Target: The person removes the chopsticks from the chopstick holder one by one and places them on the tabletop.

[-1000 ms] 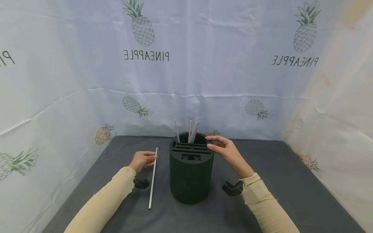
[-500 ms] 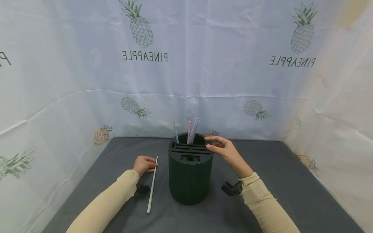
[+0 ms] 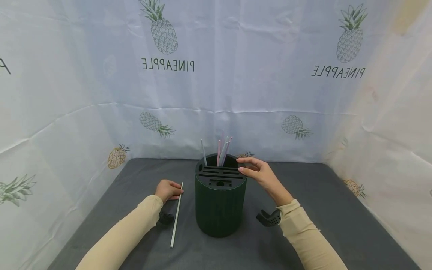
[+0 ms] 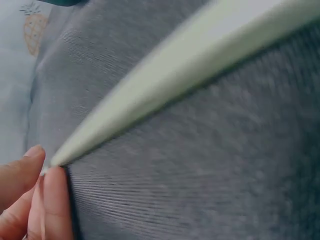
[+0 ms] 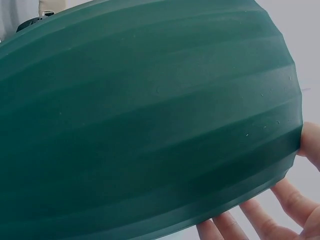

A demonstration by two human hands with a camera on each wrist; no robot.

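Observation:
A dark green, round utensil holder (image 3: 219,210) with slots in its black top stands upright in the head view. Several thin pink and clear straws (image 3: 219,152) poke up out of its rear opening. My right hand (image 3: 262,176) grips the holder's right rim, thumb on the near side and fingers farther back; the right wrist view shows the fingertips (image 5: 288,195) against its ribbed wall. To the left of the holder, my left hand (image 3: 168,190) pinches a long white straw (image 3: 176,223) close to its far end. That straw stretches large across the left wrist view (image 4: 165,75).
A dark grey cloth (image 3: 141,247) covers the table. Behind and at both sides hangs a white curtain (image 3: 249,90) printed with pineapples. A dark wrist device (image 3: 269,218) juts from each sleeve.
My left hand has come slightly nearer and to the right with the straw, which now lies lower in the head view. The right hand keeps its place on the holder.

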